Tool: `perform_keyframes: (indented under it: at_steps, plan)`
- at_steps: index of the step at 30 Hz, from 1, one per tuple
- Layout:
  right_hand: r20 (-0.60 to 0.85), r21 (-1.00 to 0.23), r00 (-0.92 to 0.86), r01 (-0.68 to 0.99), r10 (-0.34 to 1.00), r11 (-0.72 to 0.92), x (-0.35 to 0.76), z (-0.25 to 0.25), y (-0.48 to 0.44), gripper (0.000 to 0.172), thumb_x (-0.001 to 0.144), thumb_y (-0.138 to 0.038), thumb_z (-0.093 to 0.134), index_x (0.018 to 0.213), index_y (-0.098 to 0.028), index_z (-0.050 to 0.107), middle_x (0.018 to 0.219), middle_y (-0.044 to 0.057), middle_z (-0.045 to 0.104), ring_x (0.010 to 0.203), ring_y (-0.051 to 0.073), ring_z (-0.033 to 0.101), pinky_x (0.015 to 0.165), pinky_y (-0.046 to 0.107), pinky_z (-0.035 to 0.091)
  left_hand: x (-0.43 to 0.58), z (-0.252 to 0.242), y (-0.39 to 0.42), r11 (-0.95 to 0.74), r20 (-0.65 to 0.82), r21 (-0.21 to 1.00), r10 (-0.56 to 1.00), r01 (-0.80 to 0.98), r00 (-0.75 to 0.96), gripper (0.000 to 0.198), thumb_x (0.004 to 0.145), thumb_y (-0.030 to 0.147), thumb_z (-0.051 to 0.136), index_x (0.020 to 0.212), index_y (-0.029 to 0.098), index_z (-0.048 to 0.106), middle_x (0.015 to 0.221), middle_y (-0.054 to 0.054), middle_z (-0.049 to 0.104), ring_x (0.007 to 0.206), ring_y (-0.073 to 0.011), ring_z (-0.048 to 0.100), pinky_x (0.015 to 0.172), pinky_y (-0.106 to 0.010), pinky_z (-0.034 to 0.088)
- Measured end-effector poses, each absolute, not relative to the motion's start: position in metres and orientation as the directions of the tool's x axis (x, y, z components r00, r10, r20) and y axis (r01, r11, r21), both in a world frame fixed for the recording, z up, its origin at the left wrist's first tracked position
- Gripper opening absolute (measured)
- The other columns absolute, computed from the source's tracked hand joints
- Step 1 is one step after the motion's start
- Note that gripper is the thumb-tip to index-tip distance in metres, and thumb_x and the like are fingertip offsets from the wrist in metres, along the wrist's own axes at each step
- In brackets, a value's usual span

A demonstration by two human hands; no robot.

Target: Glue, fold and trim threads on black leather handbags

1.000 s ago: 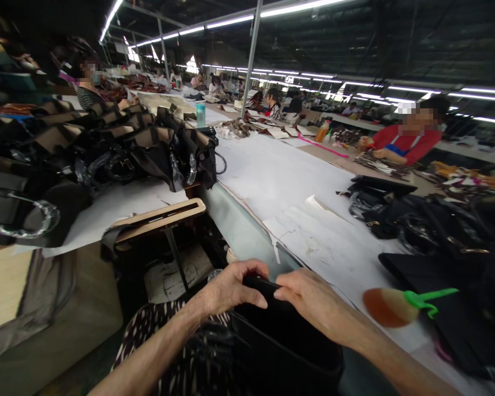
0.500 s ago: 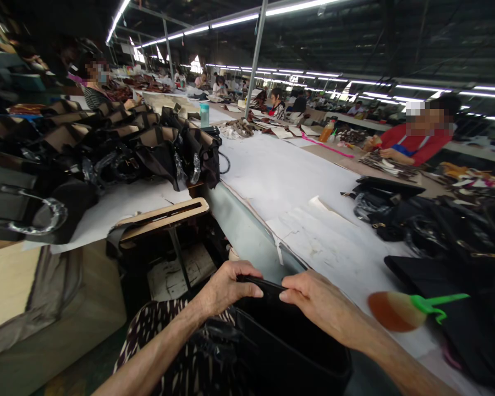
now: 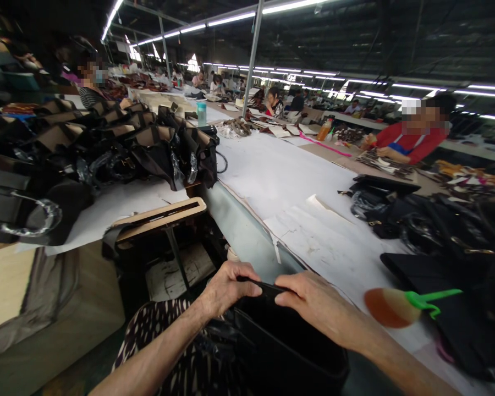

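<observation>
A black bag (image 3: 284,352) sits on my lap at the near edge of the long white table (image 3: 289,187). My left hand (image 3: 226,287) is closed, fingers pinching the far rim of the bag from the left. My right hand (image 3: 313,305) is closed too, gripping the same rim from the right, thumb almost meeting the left fingers. The bag's mouth gapes open below both hands. An orange brush with a green handle (image 3: 400,305) lies on the table just right of my right hand.
Stacks of dark bags (image 3: 107,148) fill the left bench. More black bags (image 3: 429,220) pile up on the right. A wooden frame (image 3: 160,217) lies left of the table. A person in red (image 3: 412,140) works at the far right; others sit further back.
My hands have stayed on the bag's rim, the fingers shifting slightly closer together. The view has wobbled a little.
</observation>
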State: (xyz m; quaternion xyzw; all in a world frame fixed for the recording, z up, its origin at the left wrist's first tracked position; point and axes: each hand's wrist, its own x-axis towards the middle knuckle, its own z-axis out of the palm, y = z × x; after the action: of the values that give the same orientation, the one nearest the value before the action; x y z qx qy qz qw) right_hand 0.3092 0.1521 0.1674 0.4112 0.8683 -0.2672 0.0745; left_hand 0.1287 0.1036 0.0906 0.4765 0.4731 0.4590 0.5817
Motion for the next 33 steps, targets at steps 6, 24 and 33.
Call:
perform_keyframes:
  at_steps: [6,24,33]
  plan:
    - [-0.287,-0.316,-0.683,0.729,0.671,0.607,0.298,0.171,0.148,0.026,0.081,-0.027,0.048,0.058,-0.018,0.040,0.053,-0.004,0.042,0.054,0.011,0.036,0.053,0.025,0.023,0.132,0.095,0.099,0.099,-0.096,0.995,0.992,-0.030,0.080,0.010,0.062,0.017,0.065,0.068,0.013,0.071,0.067,-0.002,0.059,0.067,-0.0138,0.050,0.062,-0.024,0.036]
    - [-0.283,-0.417,-0.737,0.671,0.614,0.614,0.295,0.171,0.145,0.028,0.084,-0.026,0.047,0.057,-0.018,0.043,0.052,-0.005,0.041,0.051,0.009,0.035,0.051,0.023,0.023,0.134,0.097,0.092,0.112,-0.103,0.990,0.990,-0.090,0.099,0.011,0.060,0.016,0.067,0.069,0.016,0.073,0.066,-0.001,0.058,0.065,-0.0124,0.049,0.061,-0.023,0.035]
    - [-0.300,-0.298,-0.737,0.676,0.606,0.674,0.295,0.168,0.143,0.029,0.088,-0.031,0.043,0.064,-0.019,0.054,0.057,-0.002,0.045,0.055,0.012,0.041,0.053,0.024,0.026,0.129,0.099,0.094,0.135,-0.107,0.977,0.980,-0.166,0.170,0.011,0.060,0.021,0.068,0.067,0.013,0.072,0.064,-0.001,0.056,0.062,-0.0115,0.047,0.058,-0.023,0.033]
